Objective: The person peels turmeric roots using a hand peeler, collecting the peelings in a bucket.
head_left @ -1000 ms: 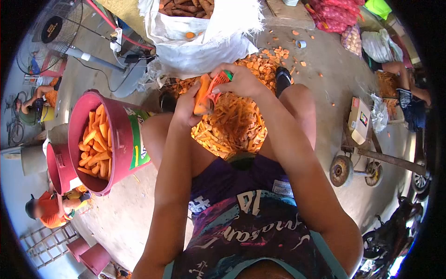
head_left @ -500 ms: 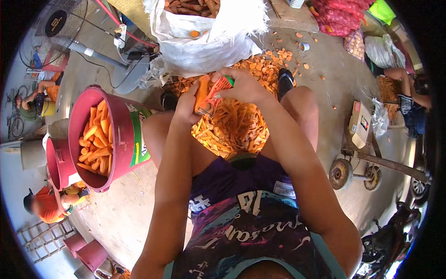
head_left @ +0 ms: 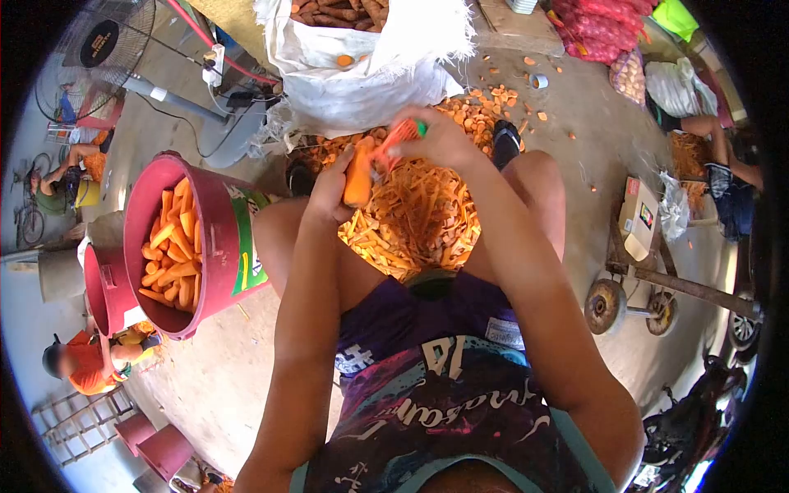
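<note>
My left hand [head_left: 329, 191] is wrapped round a peeled orange carrot [head_left: 359, 177], held upright over the pile between my legs. In my right hand [head_left: 442, 141] is a red peeler [head_left: 397, 141] with a green end, slightly blurred. The peeler's head is close beside the carrot's upper right side; whether it touches cannot be made out. Beneath both hands lies a heap of orange peelings [head_left: 419, 218]. A red tub [head_left: 218, 238] holding peeled carrots [head_left: 173, 246] stands to the left of my knee.
Ahead, a white sack [head_left: 353, 90] holds unpeeled carrots [head_left: 341, 15]. Cut carrot pieces [head_left: 485, 107] litter the floor by my foot. A fan [head_left: 103, 49] with cables stands at left; a wheeled cart [head_left: 649, 283] is at right. Other people sit at both sides.
My right hand has drawn the peeler slightly up and right, away from the carrot's lower end. The left hand still holds the carrot, whose lower end shows more.
</note>
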Demonstrator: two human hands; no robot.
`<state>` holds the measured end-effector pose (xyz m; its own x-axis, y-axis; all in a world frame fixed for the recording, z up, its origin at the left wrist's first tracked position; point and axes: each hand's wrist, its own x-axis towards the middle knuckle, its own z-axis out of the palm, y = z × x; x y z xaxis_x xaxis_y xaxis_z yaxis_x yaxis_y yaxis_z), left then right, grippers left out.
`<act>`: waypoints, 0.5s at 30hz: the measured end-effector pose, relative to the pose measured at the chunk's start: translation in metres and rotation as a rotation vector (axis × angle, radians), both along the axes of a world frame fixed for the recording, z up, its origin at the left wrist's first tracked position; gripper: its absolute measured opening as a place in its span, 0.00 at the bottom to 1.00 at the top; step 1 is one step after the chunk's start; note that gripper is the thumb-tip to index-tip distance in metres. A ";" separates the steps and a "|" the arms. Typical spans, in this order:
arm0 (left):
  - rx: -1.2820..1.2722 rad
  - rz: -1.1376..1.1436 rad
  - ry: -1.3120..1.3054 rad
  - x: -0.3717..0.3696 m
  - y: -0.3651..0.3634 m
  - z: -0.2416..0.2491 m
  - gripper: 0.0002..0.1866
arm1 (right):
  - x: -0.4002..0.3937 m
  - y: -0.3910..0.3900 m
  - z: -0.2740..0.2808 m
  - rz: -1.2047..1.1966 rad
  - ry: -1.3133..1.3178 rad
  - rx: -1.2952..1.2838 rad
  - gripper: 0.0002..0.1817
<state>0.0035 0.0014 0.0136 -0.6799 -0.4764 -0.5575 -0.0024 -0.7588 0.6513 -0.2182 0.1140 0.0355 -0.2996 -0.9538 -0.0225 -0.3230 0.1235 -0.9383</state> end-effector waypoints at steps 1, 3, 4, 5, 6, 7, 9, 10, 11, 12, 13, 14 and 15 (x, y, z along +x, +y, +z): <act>0.040 0.035 -0.010 -0.005 0.004 0.007 0.21 | 0.009 0.003 0.006 0.132 0.019 -0.041 0.24; 0.080 0.062 -0.019 -0.007 0.004 0.010 0.21 | 0.014 0.006 0.020 0.132 -0.007 -0.025 0.24; 0.109 -0.046 0.098 -0.003 0.001 0.006 0.21 | 0.014 0.009 0.023 0.130 -0.034 -0.009 0.24; 0.137 -0.156 0.212 -0.001 -0.001 0.002 0.21 | 0.007 0.009 0.018 0.122 -0.036 -0.009 0.24; 0.137 -0.164 0.210 -0.002 0.001 0.003 0.21 | -0.008 0.005 0.007 -0.008 -0.005 0.013 0.24; 0.116 -0.146 0.122 -0.002 0.003 0.005 0.21 | -0.023 0.001 -0.003 -0.135 0.026 0.036 0.24; 0.087 -0.129 0.035 0.001 0.003 0.009 0.21 | -0.046 -0.005 -0.015 -0.179 0.003 0.119 0.24; 0.092 -0.140 0.051 0.005 0.001 0.008 0.21 | -0.051 -0.007 -0.019 -0.216 0.057 0.136 0.26; 0.099 -0.150 0.065 0.007 -0.002 0.006 0.20 | -0.055 -0.009 -0.024 -0.253 0.109 0.154 0.27; 0.097 -0.147 0.066 0.008 -0.002 0.006 0.20 | -0.048 -0.008 -0.005 -0.225 0.201 0.286 0.29; 0.073 -0.082 0.022 0.006 -0.002 0.008 0.20 | -0.040 -0.009 -0.005 -0.219 0.204 0.285 0.29; 0.053 -0.015 -0.020 0.002 0.000 0.008 0.20 | -0.031 -0.010 -0.007 -0.105 0.194 0.180 0.31; 0.058 -0.009 -0.019 0.004 0.002 0.006 0.20 | -0.020 -0.010 -0.016 0.008 0.181 0.078 0.33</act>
